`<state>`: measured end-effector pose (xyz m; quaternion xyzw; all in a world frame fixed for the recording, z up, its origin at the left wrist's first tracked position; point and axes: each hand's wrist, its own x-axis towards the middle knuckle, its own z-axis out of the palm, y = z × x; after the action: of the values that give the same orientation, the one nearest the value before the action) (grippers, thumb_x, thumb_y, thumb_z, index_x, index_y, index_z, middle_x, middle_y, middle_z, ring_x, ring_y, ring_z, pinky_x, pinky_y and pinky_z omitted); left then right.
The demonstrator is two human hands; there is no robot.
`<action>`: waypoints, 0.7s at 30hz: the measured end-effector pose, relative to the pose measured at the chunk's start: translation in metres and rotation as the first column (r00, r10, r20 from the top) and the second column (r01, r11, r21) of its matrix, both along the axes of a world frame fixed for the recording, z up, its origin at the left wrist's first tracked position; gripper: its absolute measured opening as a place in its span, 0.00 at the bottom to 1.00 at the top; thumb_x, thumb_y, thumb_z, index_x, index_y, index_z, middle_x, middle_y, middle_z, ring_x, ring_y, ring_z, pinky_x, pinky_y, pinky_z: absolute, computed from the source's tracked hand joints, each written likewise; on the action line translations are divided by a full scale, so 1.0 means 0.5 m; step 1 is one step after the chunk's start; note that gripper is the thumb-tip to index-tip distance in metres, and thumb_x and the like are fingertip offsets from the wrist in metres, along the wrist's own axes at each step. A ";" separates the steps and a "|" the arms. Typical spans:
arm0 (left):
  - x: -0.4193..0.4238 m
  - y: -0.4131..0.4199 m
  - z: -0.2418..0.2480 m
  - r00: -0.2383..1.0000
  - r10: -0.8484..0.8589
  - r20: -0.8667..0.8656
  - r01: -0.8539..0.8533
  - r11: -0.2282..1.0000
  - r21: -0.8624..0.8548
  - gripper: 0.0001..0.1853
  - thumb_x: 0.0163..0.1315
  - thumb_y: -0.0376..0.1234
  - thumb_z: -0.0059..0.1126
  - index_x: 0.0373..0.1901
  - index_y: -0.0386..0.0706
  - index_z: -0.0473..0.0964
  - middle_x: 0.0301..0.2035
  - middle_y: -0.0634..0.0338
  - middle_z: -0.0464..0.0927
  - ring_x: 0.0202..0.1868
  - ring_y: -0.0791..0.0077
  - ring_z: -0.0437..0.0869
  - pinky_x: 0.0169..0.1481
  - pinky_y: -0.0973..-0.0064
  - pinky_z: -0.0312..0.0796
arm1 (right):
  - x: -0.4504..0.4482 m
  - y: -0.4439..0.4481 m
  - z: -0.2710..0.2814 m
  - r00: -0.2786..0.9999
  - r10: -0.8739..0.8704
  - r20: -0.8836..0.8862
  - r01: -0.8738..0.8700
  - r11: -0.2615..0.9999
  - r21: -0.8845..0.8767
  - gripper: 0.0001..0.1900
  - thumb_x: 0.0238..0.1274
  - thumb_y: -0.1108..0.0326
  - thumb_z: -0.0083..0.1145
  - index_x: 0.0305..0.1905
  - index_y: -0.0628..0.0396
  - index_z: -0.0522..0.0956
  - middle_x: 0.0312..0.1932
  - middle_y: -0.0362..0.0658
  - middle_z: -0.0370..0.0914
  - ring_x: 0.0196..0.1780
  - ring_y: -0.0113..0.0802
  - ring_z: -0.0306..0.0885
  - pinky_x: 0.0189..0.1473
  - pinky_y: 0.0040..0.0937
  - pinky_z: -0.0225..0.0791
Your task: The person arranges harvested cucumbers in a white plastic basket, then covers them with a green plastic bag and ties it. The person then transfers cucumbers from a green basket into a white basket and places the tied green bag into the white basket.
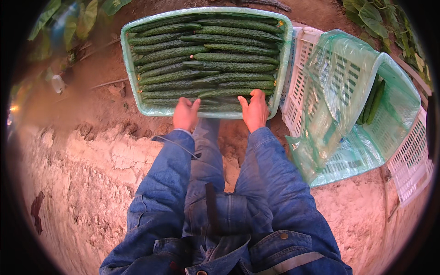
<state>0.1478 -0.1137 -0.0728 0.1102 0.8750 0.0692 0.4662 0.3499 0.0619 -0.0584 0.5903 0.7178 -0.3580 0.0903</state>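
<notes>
Before me is a crate lined with pale green plastic film (129, 74), filled with long, bumpy cucumbers (237, 66) laid in two side-by-side columns. At its near rim is my left hand (185, 114), slightly blurred, with thumb and fingertips at the nearest cucumbers; whether it grips one is unclear. My right hand (255, 110) reaches over the near right part of the rim. Its thumb and forefinger are apart, and the fingertips touch the right end of a cucumber in the near rows. Some cucumbers bear small yellow blossoms at their ends.
To the right, a white slatted plastic crate (298, 80) with loose green film (338, 99) draped over it holds a few cucumbers (374, 101). Another white slatted piece (410, 175) shows beyond it. Leafy plants (373, 19) border the bare soil (99, 99). A pale, crusted earth surface (92, 178) lies nearer.
</notes>
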 end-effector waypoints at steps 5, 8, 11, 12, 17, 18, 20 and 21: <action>-0.113 -0.035 0.024 0.874 -0.430 -0.227 0.423 0.902 -0.084 0.34 0.55 0.52 0.80 0.47 0.38 0.71 0.47 0.47 0.77 0.51 0.46 0.83 0.50 0.51 0.80 | -0.019 0.000 0.025 0.940 0.341 0.013 -0.342 0.938 0.058 0.42 0.48 0.58 0.84 0.68 0.55 0.71 0.66 0.53 0.65 0.70 0.55 0.63 0.67 0.52 0.65; -0.158 -0.026 0.013 0.772 -0.622 -0.133 0.599 0.781 -0.177 0.39 0.51 0.53 0.82 0.51 0.38 0.70 0.49 0.48 0.76 0.55 0.47 0.82 0.51 0.51 0.81 | -0.028 -0.002 0.019 0.884 0.464 -0.063 -0.438 0.868 0.235 0.45 0.46 0.58 0.84 0.71 0.52 0.72 0.69 0.51 0.65 0.75 0.52 0.61 0.72 0.58 0.60; -0.153 -0.003 0.007 0.702 -0.699 -0.136 0.667 0.713 -0.218 0.39 0.49 0.53 0.83 0.51 0.39 0.70 0.48 0.48 0.76 0.54 0.47 0.82 0.52 0.50 0.81 | -0.051 0.007 -0.002 0.824 0.524 -0.217 -0.444 0.834 0.327 0.46 0.47 0.56 0.84 0.72 0.49 0.71 0.71 0.49 0.64 0.78 0.51 0.59 0.77 0.61 0.54; -0.151 0.002 0.005 0.698 -0.706 -0.121 0.667 0.702 -0.249 0.40 0.48 0.53 0.84 0.51 0.40 0.70 0.48 0.49 0.76 0.54 0.48 0.82 0.52 0.52 0.82 | -0.066 0.009 -0.006 0.807 0.533 -0.255 -0.439 0.830 0.344 0.45 0.47 0.56 0.83 0.72 0.48 0.72 0.71 0.48 0.64 0.78 0.51 0.59 0.77 0.61 0.53; -0.142 0.005 0.013 0.645 -0.749 -0.153 0.713 0.661 -0.234 0.41 0.47 0.52 0.85 0.50 0.37 0.68 0.46 0.48 0.75 0.52 0.48 0.82 0.49 0.54 0.82 | -0.076 -0.018 -0.078 0.751 0.605 -0.263 -0.511 0.786 0.349 0.43 0.52 0.46 0.79 0.73 0.44 0.72 0.73 0.44 0.65 0.81 0.46 0.56 0.81 0.60 0.47; -0.140 0.002 0.011 0.645 -0.747 -0.164 0.710 0.664 -0.233 0.40 0.47 0.51 0.85 0.50 0.37 0.68 0.46 0.48 0.75 0.52 0.48 0.82 0.49 0.54 0.82 | -0.071 -0.022 -0.091 0.751 0.617 -0.234 -0.521 0.772 0.364 0.42 0.54 0.44 0.77 0.73 0.43 0.73 0.75 0.42 0.65 0.82 0.43 0.56 0.82 0.58 0.45; -0.137 0.000 0.005 0.639 -0.745 -0.190 0.709 0.667 -0.230 0.38 0.48 0.49 0.85 0.49 0.38 0.69 0.46 0.48 0.75 0.51 0.49 0.82 0.50 0.56 0.82 | -0.064 -0.023 -0.125 0.738 0.645 -0.197 -0.534 0.738 0.413 0.40 0.57 0.42 0.74 0.74 0.42 0.72 0.75 0.39 0.65 0.82 0.41 0.56 0.82 0.57 0.46; -0.135 -0.003 -0.002 0.632 -0.748 -0.203 0.709 0.664 -0.237 0.38 0.47 0.49 0.85 0.49 0.39 0.69 0.45 0.49 0.74 0.51 0.50 0.81 0.50 0.56 0.82 | -0.064 -0.022 -0.139 0.732 0.658 -0.178 -0.540 0.719 0.438 0.40 0.59 0.42 0.73 0.74 0.41 0.72 0.76 0.38 0.65 0.82 0.40 0.56 0.82 0.56 0.46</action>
<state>0.0802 -0.1152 -0.0738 0.4316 0.8151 -0.2007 0.3304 0.3179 0.0510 -0.1278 0.2615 0.9283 -0.2631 -0.0241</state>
